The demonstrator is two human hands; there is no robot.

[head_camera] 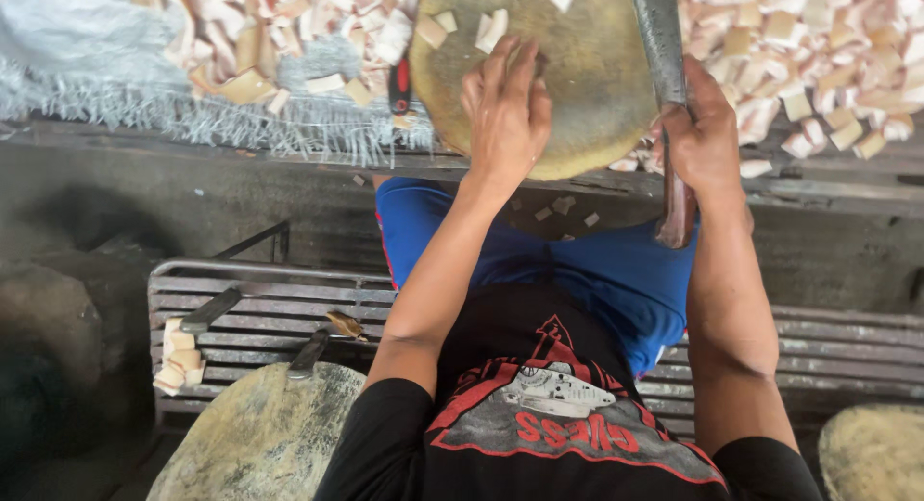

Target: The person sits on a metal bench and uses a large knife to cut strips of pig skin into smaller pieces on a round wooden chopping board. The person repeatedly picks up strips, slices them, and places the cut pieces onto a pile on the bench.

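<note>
Black tee w/ red graphic [539, 414] closest to cam, blue shorts [616, 270] below it. Left hand [504, 111] lies flat, fingers together, on a round wooden chopping block [577, 87], pressing a pale piece. Right hand [707, 135] is wrapped tight on a big cleaver [664, 49] at the block's right edge. Cut pale chunks [818, 49] heaped all around, more on bench [269, 308] beside another block [260, 438].

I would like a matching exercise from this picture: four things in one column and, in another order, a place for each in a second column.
Things:
1. left hand
2. right hand
3. round block
4. small stack of cut pieces

Places:
A. on the bench slats, lower left
B. on the round block, fingers on a piece
C. around the cleaver handle
D. at the top, between heaps of cut pieces

Pairs: 1-B, 2-C, 3-D, 4-A
</note>
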